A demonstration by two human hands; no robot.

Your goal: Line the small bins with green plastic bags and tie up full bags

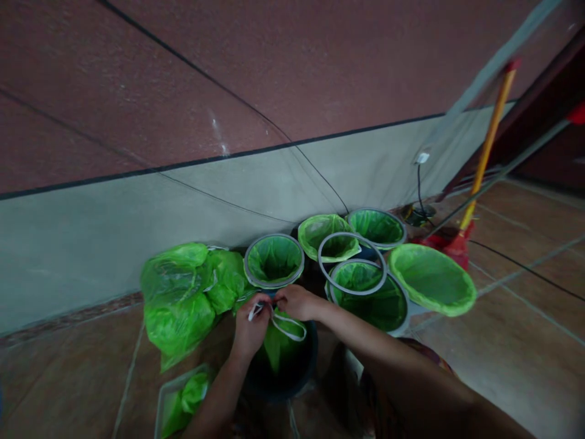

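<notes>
My left hand [253, 324] and my right hand [295, 302] meet above a dark round bin [312, 360]. Both are closed, with fingertips pinched close together on the white drawstring [292, 335] of a green garbage bag [273, 350]. One loop of the string stands out on each side, and the bag hangs down inside the bin. Its gathered top is partly hidden by my fingers. Just beyond my hands stands a bin lined in green with a grey rim [274, 283]. A loose grey ring [323, 268] rests over the lined bins at the right.
Several tied green bags [183, 305] lie against the wall at left. A pale tray [161, 402] holding green plastic is at lower left. More lined bins [432, 277] stand at right, near a red dustpan [452, 247] with a yellow handle [489, 140]. A black cable [525, 268] crosses the floor.
</notes>
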